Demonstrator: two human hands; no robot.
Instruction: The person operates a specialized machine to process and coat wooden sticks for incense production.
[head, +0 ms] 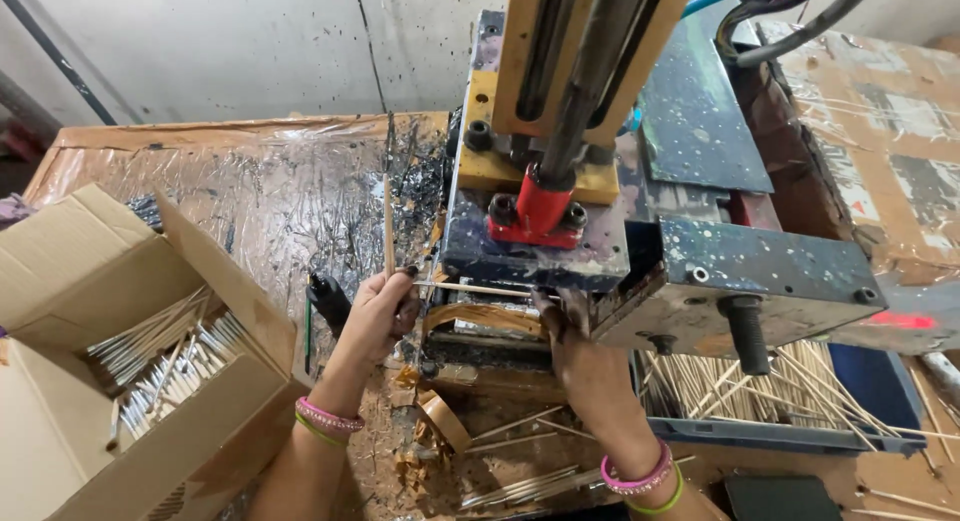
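Head view: both hands pinch one thin stick (470,289) level under the press (545,206), left hand (380,311) at one end, right hand (560,321) at the other, probably to keep it straight. Cardboard box (90,281) of sticks sits left.

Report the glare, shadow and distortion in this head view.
Head view: glare streaks the plastic sheet; deep shadow under the press darkens the right hand; the left hand is evenly lit; wide-angle bending skews the box and frame edges.

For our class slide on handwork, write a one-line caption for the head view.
Two hands hold a thin stick under a paint-spattered press, beside a cardboard box of sticks.
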